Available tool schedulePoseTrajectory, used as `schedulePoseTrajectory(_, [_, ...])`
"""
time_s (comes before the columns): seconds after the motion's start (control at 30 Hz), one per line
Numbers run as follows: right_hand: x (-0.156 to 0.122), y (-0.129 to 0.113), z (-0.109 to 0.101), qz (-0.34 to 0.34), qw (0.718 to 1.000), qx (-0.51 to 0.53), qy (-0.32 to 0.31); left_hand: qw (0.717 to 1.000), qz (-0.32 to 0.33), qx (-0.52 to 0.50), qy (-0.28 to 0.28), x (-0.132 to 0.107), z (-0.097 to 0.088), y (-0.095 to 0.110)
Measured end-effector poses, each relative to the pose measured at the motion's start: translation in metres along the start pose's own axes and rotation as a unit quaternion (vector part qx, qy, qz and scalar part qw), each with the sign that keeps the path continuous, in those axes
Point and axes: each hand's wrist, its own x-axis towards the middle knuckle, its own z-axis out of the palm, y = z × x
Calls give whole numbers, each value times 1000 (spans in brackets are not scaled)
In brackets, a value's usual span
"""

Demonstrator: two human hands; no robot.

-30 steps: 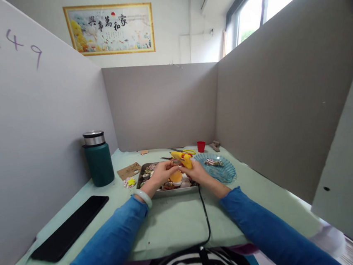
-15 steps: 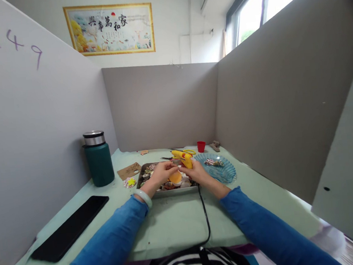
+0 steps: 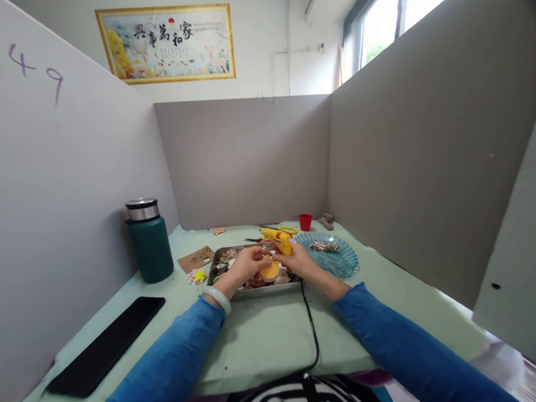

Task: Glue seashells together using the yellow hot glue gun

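A yellow glue gun [image 3: 277, 240] is gripped in my right hand [image 3: 300, 262], its nozzle pointing up and to the left. Its black cord [image 3: 312, 323] runs down toward the table's front edge. My left hand [image 3: 246, 265] is closed, with thumb and fingertips at the upper edge of a round orange disc [image 3: 270, 271]. What lies between the fingertips near the glue gun is too small to make out. Both hands are over a metal tray [image 3: 258, 293] filled with shells and small stones. The fingertips of the two hands nearly meet.
A light-blue glass plate [image 3: 347, 260] with small patterned pieces stands right of the tray. Scissors [image 3: 287, 230] and a red cup [image 3: 305, 222] lie behind. Brown card [image 3: 196, 260], a decorated disc [image 3: 197, 277], a green bottle [image 3: 151, 247] and a black phone [image 3: 109, 346] are left.
The orange disc has shifted slightly to the right and tilted between my hands. My left fingers have moved a little; the glue gun stays almost still.
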Motion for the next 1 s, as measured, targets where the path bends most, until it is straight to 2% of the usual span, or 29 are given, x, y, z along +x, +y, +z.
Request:
schedulePoseTrajectory(0.17, [1, 1, 1, 7, 1000, 11, -15, 998, -12, 34, 50, 1, -2, 0])
schedulePoseTrajectory(0.27, [1, 1, 2, 10, 1000, 15, -16, 998, -9, 33, 62, 1, -2, 2])
schedulePoseTrajectory(0.47, [1, 2, 1, 2, 1000, 18, -17, 999, -5, -35, 37, -1, -2, 6])
schedulePoseTrajectory(0.67, [1, 2, 0, -9, 1000, -2, -5, 999, -4, -45, -9, -2, -2, 1])
schedulePoseTrajectory(0.83, [0, 0, -1, -17, 1000, 2, -8, 998, -14, -58, 2, -2, -2, 2])
schedulePoseTrajectory(1.0, [2, 4, -1, -20, 999, -35, 1, 998, -23, -52, 8, -5, -1, 9])
